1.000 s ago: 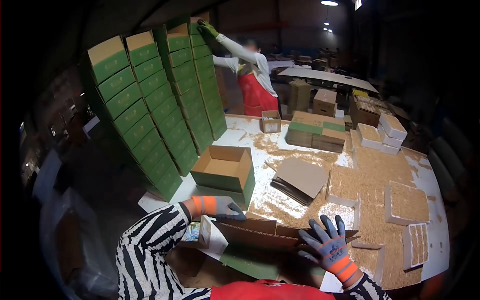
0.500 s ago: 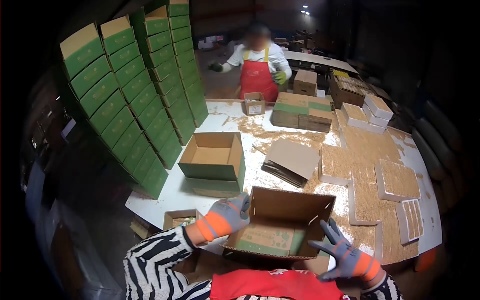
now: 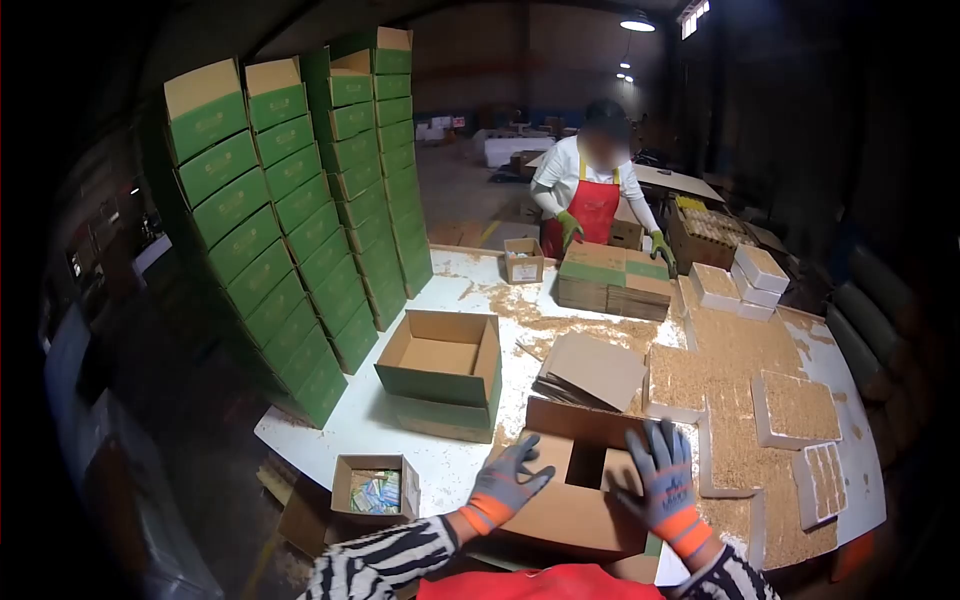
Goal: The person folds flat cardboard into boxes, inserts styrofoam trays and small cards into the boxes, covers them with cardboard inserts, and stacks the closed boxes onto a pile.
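Close to my body stands a cardboard box (image 3: 575, 518), its brown flaps facing up. The far flap (image 3: 590, 422) stands raised, and a dark gap shows between the two side flaps. My left hand (image 3: 512, 485), in a grey and orange glove, rests over the box's left side with its fingers apart. On the right side, my right hand (image 3: 662, 485) spreads its gloved fingers against the flap. Neither hand grips anything. Just behind the box lies a stack of flat cardboard sheets (image 3: 595, 368). An open green box (image 3: 440, 375) stands beyond my left hand.
Tall stacks of green boxes (image 3: 240, 215) rise at the left. A small box of packets (image 3: 375, 488) sits at the near left table edge. White blocks with crumbly brown tops (image 3: 795, 405) cover the right. A co-worker (image 3: 590, 190) touches flattened boxes (image 3: 612, 275) opposite.
Both hands have moved onto the box, which showed its open inside before and now has side flaps folded inward. The co-worker has moved right and leaned to the flattened boxes. My view has tilted up.
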